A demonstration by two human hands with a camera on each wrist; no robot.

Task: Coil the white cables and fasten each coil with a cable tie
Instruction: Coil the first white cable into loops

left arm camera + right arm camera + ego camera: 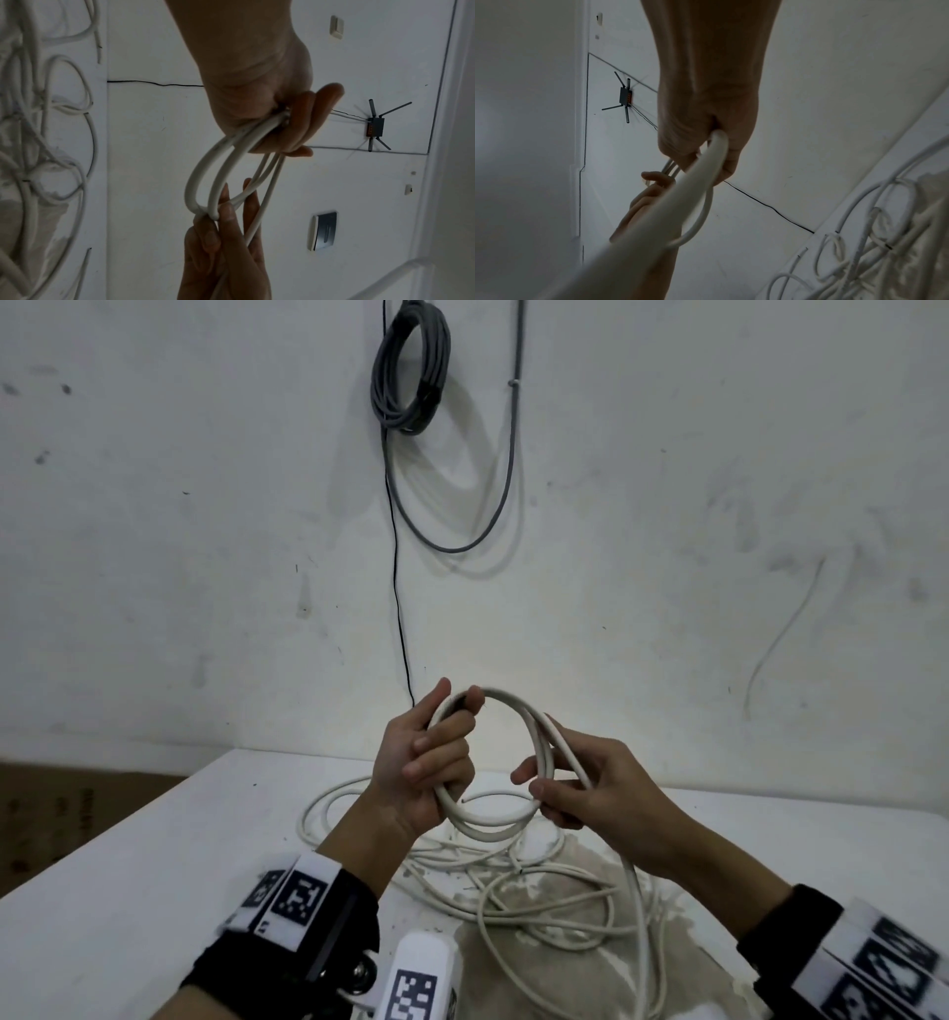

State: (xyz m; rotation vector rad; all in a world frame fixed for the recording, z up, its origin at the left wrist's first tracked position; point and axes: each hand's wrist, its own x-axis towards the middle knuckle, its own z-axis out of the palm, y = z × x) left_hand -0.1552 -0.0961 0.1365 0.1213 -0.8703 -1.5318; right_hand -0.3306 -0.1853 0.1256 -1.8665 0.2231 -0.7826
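The left hand (pixel 429 762) curls around one side of the coil (pixel 493 762), held above the table (pixel 128 865), to keep its loops together. The right hand (pixel 590 788) pinches the opposite side, probably guiding slack up from the loose cable (pixel 539 901) lying below.

white cable coil (pixel 493 762): few loops, upright, held above table | loose white cables (pixel 539 880): tangled on table

The thick white plastic-sheathed cable (pixel 493 819) looks smooth and matt; the white table (pixel 128 891) has a matt top with a rough, worn grey patch (pixel 575 880).
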